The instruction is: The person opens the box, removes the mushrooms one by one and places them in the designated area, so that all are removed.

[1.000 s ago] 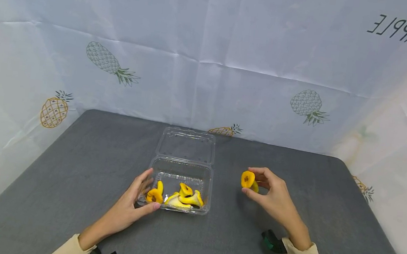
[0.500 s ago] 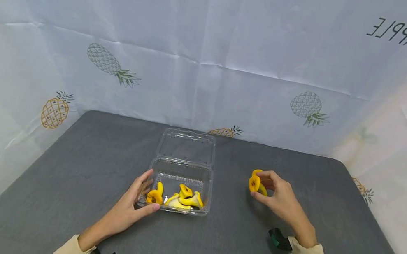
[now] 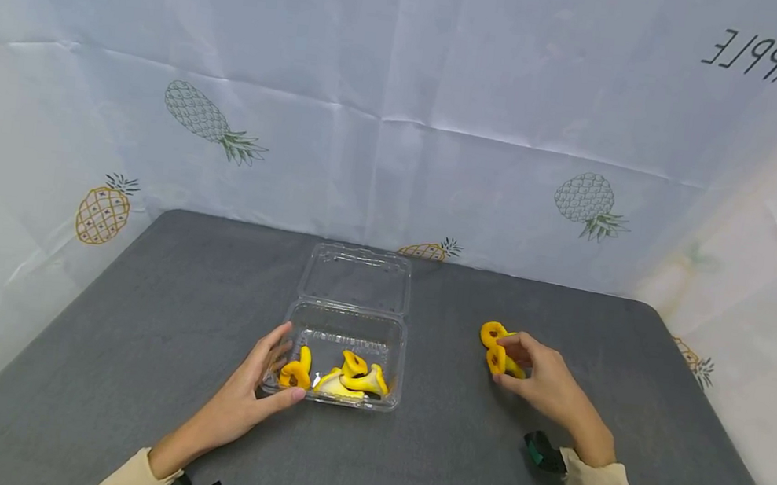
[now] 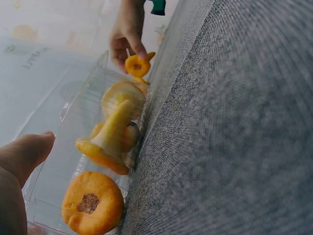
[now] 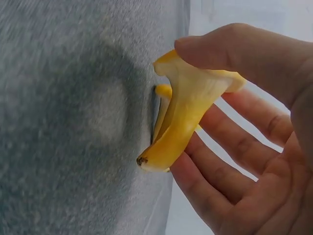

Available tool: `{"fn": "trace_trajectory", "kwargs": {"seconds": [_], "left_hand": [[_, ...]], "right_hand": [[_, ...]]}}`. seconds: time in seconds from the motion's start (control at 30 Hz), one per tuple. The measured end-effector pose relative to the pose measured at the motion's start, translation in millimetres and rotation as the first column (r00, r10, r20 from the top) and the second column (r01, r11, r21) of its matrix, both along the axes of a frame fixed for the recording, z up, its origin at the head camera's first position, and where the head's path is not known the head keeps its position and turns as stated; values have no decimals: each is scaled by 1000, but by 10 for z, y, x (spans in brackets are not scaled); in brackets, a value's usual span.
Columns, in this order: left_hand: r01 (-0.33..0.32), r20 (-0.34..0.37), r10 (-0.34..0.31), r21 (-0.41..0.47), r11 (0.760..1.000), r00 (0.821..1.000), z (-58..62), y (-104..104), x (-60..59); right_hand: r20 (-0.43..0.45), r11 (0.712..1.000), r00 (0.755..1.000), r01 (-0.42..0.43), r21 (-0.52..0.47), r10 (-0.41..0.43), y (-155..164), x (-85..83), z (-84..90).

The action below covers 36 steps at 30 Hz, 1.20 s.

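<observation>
My right hand (image 3: 545, 377) pinches a yellow mushroom (image 5: 183, 107) between thumb and fingers, its pale stem tapering towards the table. A second yellow mushroom (image 3: 492, 332) lies just beyond it and is partly covered by the held one. On the left stands a clear plastic container (image 3: 396, 338) with several yellow mushrooms (image 3: 367, 380) inside. My left hand (image 3: 248, 386) rests spread at its near left corner, thumb along the front rim and fingers against the left side. In the left wrist view a round orange cap (image 4: 93, 203) sits nearest to my thumb.
The container's hinged lid (image 3: 356, 277) lies folded back behind it. A grey-covered table (image 3: 407, 474) carries everything. Behind its far edge hangs a white cloth (image 3: 395, 180) printed with pineapples.
My right hand has moved right and slightly nearer with its mushroom, away from the container. The second mushroom beyond it has come into view. My left hand and the container have stayed put.
</observation>
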<state>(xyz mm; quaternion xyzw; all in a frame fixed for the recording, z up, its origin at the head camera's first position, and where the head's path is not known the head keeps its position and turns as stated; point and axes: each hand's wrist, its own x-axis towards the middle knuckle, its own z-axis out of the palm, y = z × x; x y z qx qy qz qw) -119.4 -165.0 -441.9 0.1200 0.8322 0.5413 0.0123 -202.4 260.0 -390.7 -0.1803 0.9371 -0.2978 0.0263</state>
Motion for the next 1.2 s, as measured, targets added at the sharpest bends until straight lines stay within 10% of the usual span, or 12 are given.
{"fn": "trace_trajectory", "kwargs": {"seconds": [1.2], "left_hand": [[2, -5, -2, -7, 1000, 1000, -12, -10, -15]], "right_hand": [[25, 999, 999, -25, 24, 24, 235, -76, -137]]}}
